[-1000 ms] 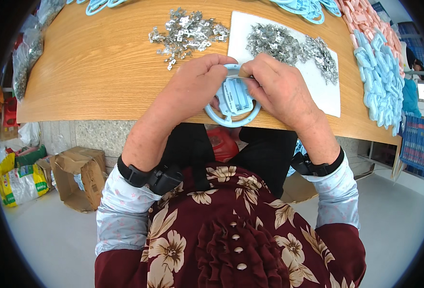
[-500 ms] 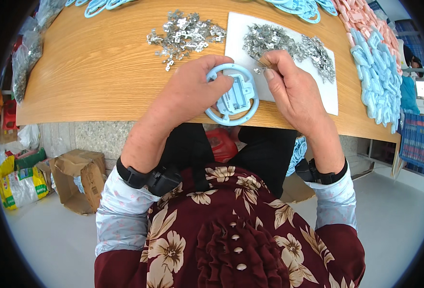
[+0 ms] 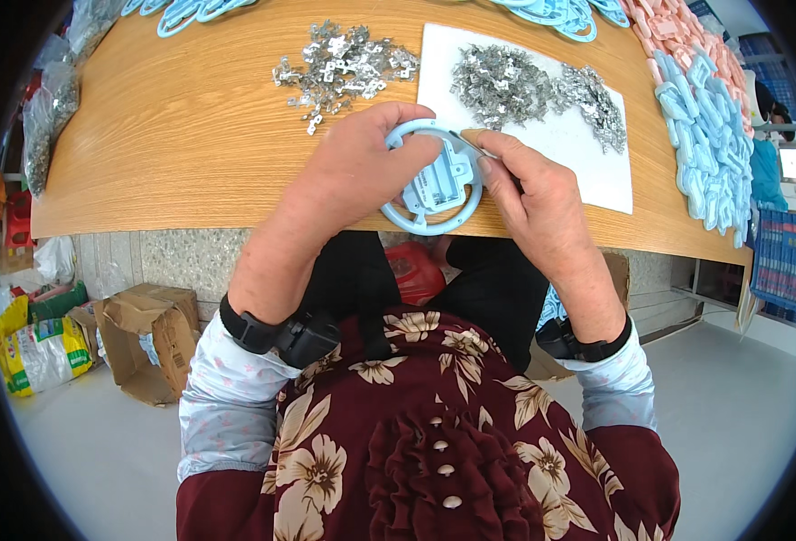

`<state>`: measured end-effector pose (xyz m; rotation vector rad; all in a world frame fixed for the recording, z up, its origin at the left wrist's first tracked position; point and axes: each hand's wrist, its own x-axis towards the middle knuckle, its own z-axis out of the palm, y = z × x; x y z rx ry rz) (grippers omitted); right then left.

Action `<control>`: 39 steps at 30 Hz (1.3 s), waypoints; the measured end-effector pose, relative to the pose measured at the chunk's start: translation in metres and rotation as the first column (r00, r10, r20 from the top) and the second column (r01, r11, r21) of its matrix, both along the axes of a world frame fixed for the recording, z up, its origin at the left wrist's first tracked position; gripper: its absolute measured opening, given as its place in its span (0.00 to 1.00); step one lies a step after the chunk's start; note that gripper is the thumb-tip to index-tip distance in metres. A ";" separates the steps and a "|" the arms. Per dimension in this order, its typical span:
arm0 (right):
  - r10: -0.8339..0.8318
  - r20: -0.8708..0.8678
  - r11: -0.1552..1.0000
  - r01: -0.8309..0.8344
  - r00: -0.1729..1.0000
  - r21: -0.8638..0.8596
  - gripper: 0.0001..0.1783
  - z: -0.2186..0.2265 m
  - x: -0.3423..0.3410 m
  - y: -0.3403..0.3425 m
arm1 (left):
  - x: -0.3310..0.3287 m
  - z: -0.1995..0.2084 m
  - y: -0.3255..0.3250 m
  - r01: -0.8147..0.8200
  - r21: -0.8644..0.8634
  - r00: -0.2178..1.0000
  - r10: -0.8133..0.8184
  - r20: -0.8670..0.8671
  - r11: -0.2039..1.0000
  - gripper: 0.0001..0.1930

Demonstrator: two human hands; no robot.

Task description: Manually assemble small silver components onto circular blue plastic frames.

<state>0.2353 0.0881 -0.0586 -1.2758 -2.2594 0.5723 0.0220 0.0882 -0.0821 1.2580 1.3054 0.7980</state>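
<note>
My left hand (image 3: 366,162) is closed on a light blue plastic steering-wheel-shaped part (image 3: 447,185), its thumb reaching in over the ring. The part lies tilted near the table's front edge, with a rectangular recessed compartment facing up. My right hand (image 3: 533,185) pinches a thin metal tweezer-like tool (image 3: 476,144) between thumb and forefinger. The tool's tip is at the upper right of the compartment, inside the ring. Whether it grips a small metal piece there, I cannot tell.
Small metal clips (image 3: 348,68) lie loose on the wooden table (image 3: 173,135). More clip piles (image 3: 502,86) rest on a white foam sheet (image 3: 587,176). Blue plastic parts (image 3: 706,144) and pink ones (image 3: 677,36) are heaped at the right. Clear bags (image 3: 48,117) hang at the left edge.
My right hand has moved left and slightly down from the foam sheet, bringing the tool to the blue part. My left hand still holds the part in nearly the same place.
</note>
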 end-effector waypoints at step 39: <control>0.047 0.385 0.955 -0.154 0.922 0.252 0.22 0.013 -0.001 -0.006 | -0.003 0.004 -0.004 0.022 -0.029 0.998 -0.020 0.058 0.999 0.20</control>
